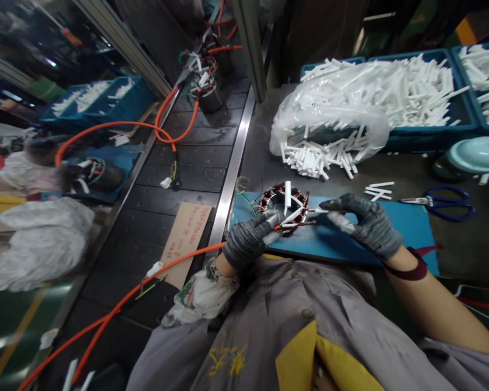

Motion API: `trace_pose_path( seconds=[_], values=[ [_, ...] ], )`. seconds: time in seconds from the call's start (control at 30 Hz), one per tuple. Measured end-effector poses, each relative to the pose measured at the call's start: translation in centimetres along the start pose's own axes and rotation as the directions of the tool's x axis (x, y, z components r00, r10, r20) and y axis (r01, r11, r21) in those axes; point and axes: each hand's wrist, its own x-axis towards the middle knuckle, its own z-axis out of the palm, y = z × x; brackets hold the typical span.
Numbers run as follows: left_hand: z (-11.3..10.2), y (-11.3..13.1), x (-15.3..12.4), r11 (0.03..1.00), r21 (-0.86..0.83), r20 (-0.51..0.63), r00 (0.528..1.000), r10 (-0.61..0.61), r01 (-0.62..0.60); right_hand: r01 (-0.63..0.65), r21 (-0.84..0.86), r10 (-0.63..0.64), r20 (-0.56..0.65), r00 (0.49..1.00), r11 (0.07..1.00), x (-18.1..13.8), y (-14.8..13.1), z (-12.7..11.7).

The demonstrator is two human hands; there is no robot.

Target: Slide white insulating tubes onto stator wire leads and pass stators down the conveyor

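Observation:
A motor stator (pixel 296 227) with copper windings, red and black wires and white sleeves stands on a blue mat (pixel 407 228). My left hand (pixel 250 239), in a grey glove, is closed on the stator's near left side, its fingertips by a white sleeve. A wider white sleeve (pixel 288 194) sticks up from the windings. To the right, my gloved right hand (pixel 364 224) pinches a thin white sleeve (pixel 318 210) between thumb and forefinger. That sleeve lines up with a dark lead coming out of the stator; how far it sits over the lead is unclear.
Several loose sleeves (pixel 378 191) and blue-handled scissors (pixel 450 203) lie right. Behind are a plastic bag (pixel 330 92) of sleeves, blue bins (pixel 468 108) and a lidded jar (pixel 478 155). Left runs a conveyor (pixel 204 176) with orange cables (pixel 118 307), cardboard (pixel 185 241) and a co-worker's sleeve (pixel 41 244).

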Motion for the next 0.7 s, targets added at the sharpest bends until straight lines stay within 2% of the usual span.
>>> trace_pose_path(
  seconds=[0.1, 0.2, 0.27, 0.37, 0.43, 0.47, 0.53, 0.63, 0.7],
  values=[
    [-0.3, 0.5, 0.3, 0.999, -0.053, 0.043, 0.999, -0.008, 0.01, 0.248, -0.183, -0.23, 0.118, 0.966, 0.951, 1.0, -0.4, 0.5],
    [-0.8, 0.7, 0.8, 0.993, -0.118, 0.07, 0.998, -0.004, 0.012, 0.329, -0.294, -0.265, 0.238, 0.934, 0.897, 2.5, -0.8, 1.5],
    [-1.2, 0.4, 1.3, 0.987, -0.158, 0.098, 0.995, 0.004, 0.012, 0.294, -0.228, -0.234, 0.257, 0.938, 0.928, 3.3, -0.4, 2.0],
    [-2.0, -0.3, 2.2, 0.979, -0.204, 0.188, 0.98, 0.058, -0.019, 0.125, 0.103, -0.151, 0.304, 0.941, 0.987, 3.8, 1.1, 2.4],
    [-2.5, -0.7, 2.9, 0.978, -0.209, 0.238, 0.968, 0.081, -0.03, -0.023, 0.277, -0.077, 0.347, 0.935, 0.961, 3.7, 2.1, 2.5],
    [-2.6, -0.8, 3.2, 0.98, -0.197, 0.259, 0.963, 0.08, -0.028, -0.066, 0.312, -0.05, 0.351, 0.935, 0.948, 3.5, 2.4, 2.5],
    [-2.7, -0.7, 3.5, 0.99, -0.141, 0.291, 0.955, 0.064, -0.023, -0.067, 0.286, -0.025, 0.304, 0.952, 0.956, 3.2, 2.4, 2.3],
    [-2.3, -0.2, 3.6, 0.997, -0.019, 0.305, 0.949, 0.075, -0.072, 0.022, 0.099, -0.037, 0.154, 0.987, 0.995, 2.8, 1.8, 2.0],
    [-1.8, -0.1, 3.5, 0.991, 0.05, 0.298, 0.949, 0.106, -0.127, 0.034, 0.022, -0.037, 0.13, 0.991, 0.999, 2.8, 1.3, 2.0]
  ],
)
